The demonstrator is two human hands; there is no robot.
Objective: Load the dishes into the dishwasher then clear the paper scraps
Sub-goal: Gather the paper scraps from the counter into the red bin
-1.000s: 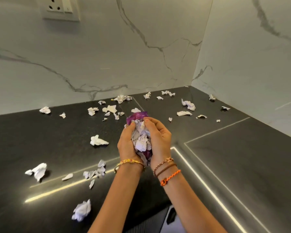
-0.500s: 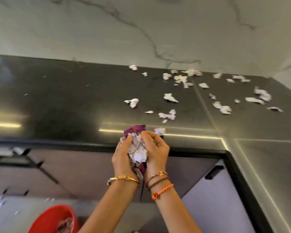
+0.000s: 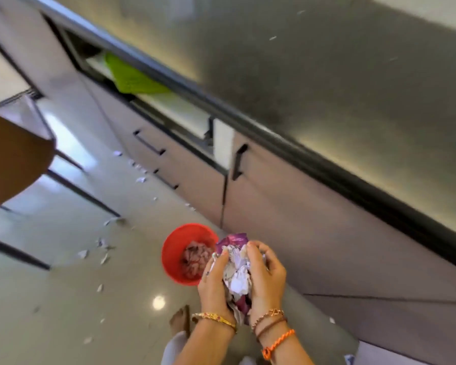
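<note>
Now off the counter edge (image 3: 313, 156): both hands (image 3: 216, 283) (image 3: 267, 283) cupped around paper scraps (image 3: 237, 275), beside red bin (image 3: 174, 256).

A dark stone countertop (image 3: 340, 83) runs diagonally above and to the right of the grip, its black edge over grey cabinet doors (image 3: 300, 206) with black bar handles (image 3: 238, 162). Up and to the left, a drawer (image 3: 176, 111) stands open with something bright green (image 3: 134, 77) in it. The glossy tiled floor (image 3: 63, 299) spreads out to the left.
</note>
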